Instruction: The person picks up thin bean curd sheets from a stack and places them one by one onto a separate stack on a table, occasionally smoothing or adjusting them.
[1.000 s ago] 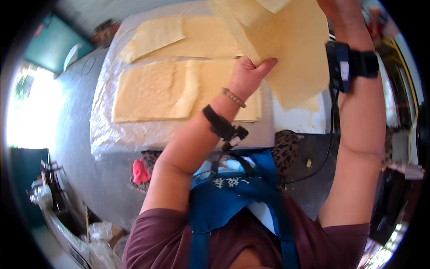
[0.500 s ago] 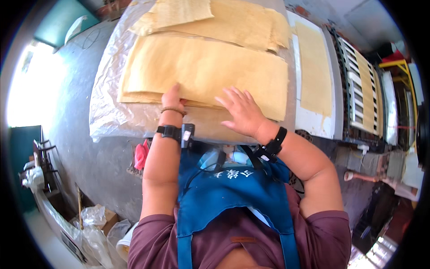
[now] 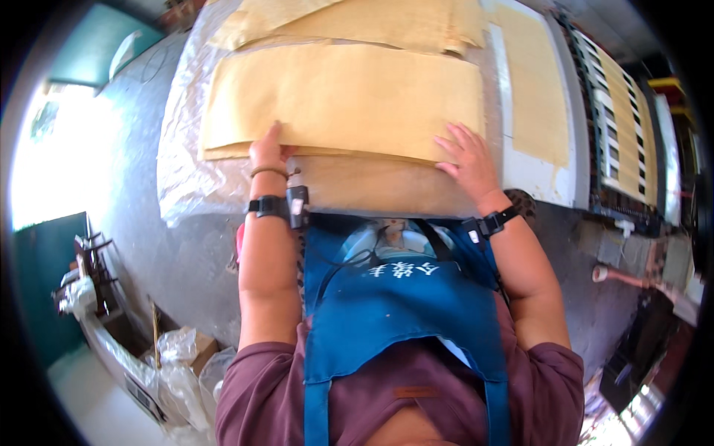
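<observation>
A neat stack of thin, pale yellow sheets [image 3: 342,97] lies across the table before me, its long near edge toward my body. At that edge, on the left, my left hand [image 3: 269,151] is closed on the yellow sheet, its fingers on top and the thumb at the rim, partly hidden. My right hand [image 3: 472,160] rests at the near right corner, fingers spread and touching the top sheet. Under the near edge, a lower layer shows as a thin lip on the left.
More yellow sheets [image 3: 372,22] lie behind the stack. Crumpled clear plastic [image 3: 182,167] covers the table's left side. To the right stand a white board [image 3: 554,178] with a yellow sheet on it and a slatted rack [image 3: 613,111]. Plastic bags [image 3: 178,349] sit on the lower left.
My right hand has moved right to the stack's corner. The sheet's near right part, which reached closer to me, now lies farther back with a straighter edge. My left hand stays at the edge.
</observation>
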Demonstrator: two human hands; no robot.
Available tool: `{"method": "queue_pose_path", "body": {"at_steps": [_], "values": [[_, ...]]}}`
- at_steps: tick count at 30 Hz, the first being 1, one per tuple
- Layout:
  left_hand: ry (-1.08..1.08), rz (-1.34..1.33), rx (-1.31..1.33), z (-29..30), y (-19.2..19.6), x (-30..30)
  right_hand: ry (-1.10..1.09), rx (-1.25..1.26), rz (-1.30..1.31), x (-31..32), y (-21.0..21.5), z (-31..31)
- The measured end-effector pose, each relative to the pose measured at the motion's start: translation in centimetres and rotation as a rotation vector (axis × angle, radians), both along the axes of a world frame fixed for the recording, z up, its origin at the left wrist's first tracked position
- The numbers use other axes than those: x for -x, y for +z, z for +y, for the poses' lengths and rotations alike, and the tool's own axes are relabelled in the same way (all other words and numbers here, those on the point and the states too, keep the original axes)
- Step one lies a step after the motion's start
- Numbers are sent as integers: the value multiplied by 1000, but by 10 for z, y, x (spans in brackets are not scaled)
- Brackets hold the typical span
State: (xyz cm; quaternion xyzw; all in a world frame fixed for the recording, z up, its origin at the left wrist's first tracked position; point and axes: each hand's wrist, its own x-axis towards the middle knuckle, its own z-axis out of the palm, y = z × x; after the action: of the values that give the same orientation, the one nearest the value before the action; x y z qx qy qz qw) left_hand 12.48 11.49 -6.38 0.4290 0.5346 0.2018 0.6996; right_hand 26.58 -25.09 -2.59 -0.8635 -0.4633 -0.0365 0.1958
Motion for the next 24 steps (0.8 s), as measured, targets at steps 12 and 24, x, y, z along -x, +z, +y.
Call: {"method": "queue_pose_path", "body": {"at_steps": [12, 24], "values": [[327, 171, 47, 104, -7, 49, 77, 222, 30, -1, 51, 51], [-174, 862, -637, 178, 5, 66, 130, 101, 157, 11, 39, 87]]}}
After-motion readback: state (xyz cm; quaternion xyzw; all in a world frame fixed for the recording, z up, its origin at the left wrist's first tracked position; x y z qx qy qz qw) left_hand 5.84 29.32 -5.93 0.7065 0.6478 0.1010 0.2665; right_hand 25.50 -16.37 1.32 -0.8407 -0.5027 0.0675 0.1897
